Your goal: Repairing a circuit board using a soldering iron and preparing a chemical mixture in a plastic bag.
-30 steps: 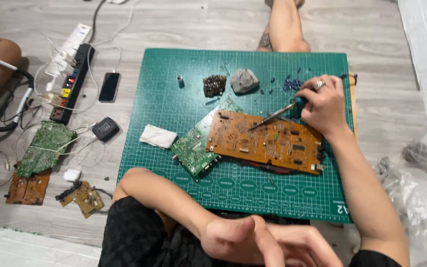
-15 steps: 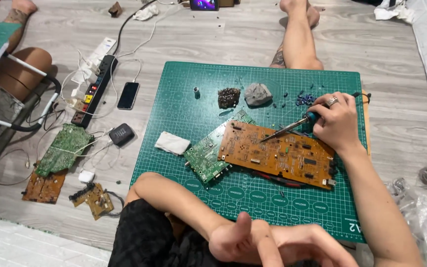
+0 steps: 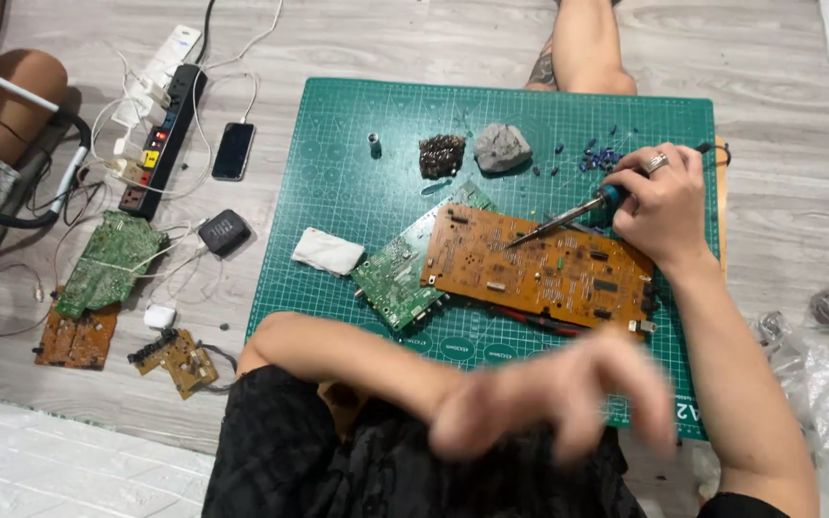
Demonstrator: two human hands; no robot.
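Gripping a soldering iron [image 3: 568, 215] like a pen, the right hand [image 3: 659, 206] keeps its tip on the orange circuit board [image 3: 539, 271], which lies just left of and below that hand on the green cutting mat [image 3: 357, 182]. The tip has barely shifted since a second ago, so the same spot looks to be under work. The left hand [image 3: 549, 398], resting low by the lap before, now shows raised and blurred, fingers spread and holding nothing. A green circuit board [image 3: 397, 271] sits tucked under the orange board's left edge, beyond the iron's tip
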